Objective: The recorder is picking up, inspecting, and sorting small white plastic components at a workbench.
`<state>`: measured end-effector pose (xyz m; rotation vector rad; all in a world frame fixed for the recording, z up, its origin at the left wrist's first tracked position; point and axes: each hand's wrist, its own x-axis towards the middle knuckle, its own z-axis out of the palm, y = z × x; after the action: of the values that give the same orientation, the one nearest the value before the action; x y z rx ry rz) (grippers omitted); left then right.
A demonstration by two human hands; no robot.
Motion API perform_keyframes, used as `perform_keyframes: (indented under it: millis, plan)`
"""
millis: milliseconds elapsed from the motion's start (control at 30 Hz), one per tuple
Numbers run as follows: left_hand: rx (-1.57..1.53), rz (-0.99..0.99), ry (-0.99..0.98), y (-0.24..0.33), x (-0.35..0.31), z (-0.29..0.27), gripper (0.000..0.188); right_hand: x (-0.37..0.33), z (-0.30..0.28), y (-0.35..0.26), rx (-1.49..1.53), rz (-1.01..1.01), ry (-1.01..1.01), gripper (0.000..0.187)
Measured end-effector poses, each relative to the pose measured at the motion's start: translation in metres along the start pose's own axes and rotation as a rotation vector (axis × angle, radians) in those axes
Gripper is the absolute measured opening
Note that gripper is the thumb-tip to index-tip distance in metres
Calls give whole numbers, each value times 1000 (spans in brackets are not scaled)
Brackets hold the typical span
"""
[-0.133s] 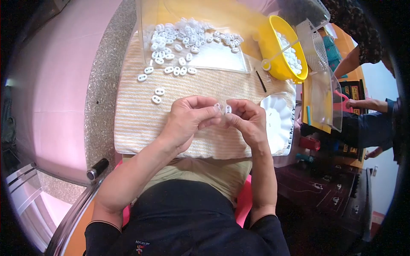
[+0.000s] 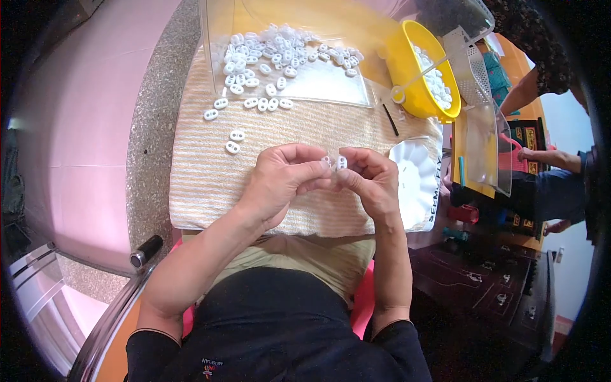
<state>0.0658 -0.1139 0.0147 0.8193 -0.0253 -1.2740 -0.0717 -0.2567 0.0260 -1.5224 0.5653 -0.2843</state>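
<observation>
A slip looks like the main risk: the right hand [image 2: 375, 183] pinches a white piece [image 2: 342, 163] by thumb and fingertips alone, so a little too much pressure or a slight twist could flick it away. The left hand [image 2: 275, 181], its fingers drawn narrow, seems to grip a small clear bit [image 2: 327, 160], mostly covered; if the two tips meet out of line, either part could drop onto the striped cloth [image 2: 210, 191] and be hard to spot.

The white piece is a small, smooth, rounded oval with two dark openings, held apart from the clear bit, over the cloth toward the tabletop's near edge, nearer its right corner than its left.
</observation>
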Motion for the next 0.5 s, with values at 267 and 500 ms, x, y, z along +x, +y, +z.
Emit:
perform_keyframes:
  millis: [267, 500]
  plan:
    - [-9, -27, -20, -2, 0, -2, 15, -1, 2, 2, 32, 1, 16, 31]
    - [16, -53, 0, -1, -1, -1, 16, -1, -1, 5, 26, 15, 1, 31]
